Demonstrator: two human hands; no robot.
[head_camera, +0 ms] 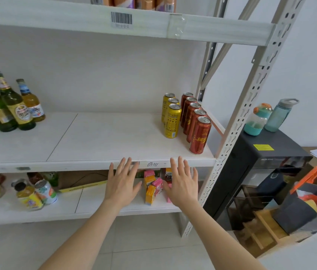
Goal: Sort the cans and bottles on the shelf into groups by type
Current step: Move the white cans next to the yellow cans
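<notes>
The shelf fills the view, its middle board's front edge just above the fingertips of the left hand and the right hand. Whether the fingertips touch that edge cannot be told.

The bottles stand upright in a cluster far to the left of the left hand and above it, at the board's far end. This looks like one finished group, kept well apart from the tins.

The red cans run in a single file up and to the right of the right hand, from the front edge towards the back. The yellow cans form a shorter file just left of them, almost straight above that hand. Each colour has its own row, so type reads at a glance.

The cartons lie jumbled on the lower board, between the two hands and beyond them. They seem no part of this sort.

Both hands are empty, palms down, fingers straight and spread, grasping nothing. With the board between the groups bare, the sorting looks done or nearly so.
</notes>
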